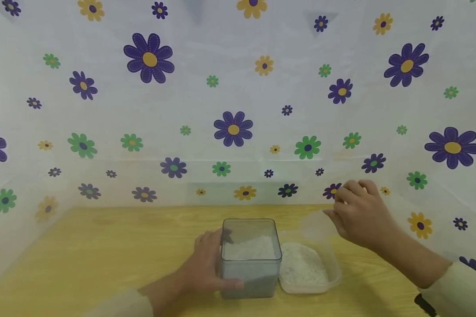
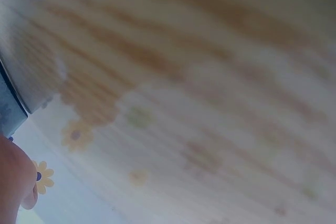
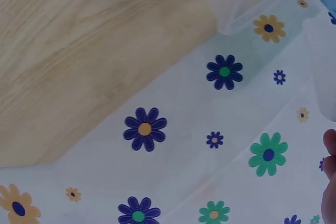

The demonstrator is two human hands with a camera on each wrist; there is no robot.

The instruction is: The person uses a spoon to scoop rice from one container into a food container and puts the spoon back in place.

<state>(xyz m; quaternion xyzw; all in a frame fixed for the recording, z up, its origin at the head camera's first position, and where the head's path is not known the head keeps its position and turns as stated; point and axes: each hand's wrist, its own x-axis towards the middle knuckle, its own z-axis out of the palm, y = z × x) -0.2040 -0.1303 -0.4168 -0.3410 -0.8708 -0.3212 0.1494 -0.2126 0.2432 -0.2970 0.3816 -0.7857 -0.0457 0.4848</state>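
My left hand (image 1: pixel 204 268) grips the left side of a square, grey-tinted clear container (image 1: pixel 251 279), thumb across its front. White grains that look like rice (image 1: pixel 254 248) lie inside it. Touching or nearly touching its right side is a low clear plastic tub (image 1: pixel 335 275) with more white grains (image 1: pixel 303 266). Above the tub's back edge, my right hand (image 1: pixel 361 215) pinches a thin, translucent white, rounded piece (image 1: pixel 317 224), whose exact kind I cannot tell. Only an edge of this piece (image 3: pixel 323 72) and some fingers (image 3: pixel 329 177) show in the right wrist view.
Both containers stand on a wood-grain table (image 1: pixel 123 246). Behind and along the sides hangs a white sheet with purple, yellow and green flowers (image 1: pixel 233 129). A dark band (image 1: pixel 424 304) shows by the right sleeve (image 1: pixel 454 288).
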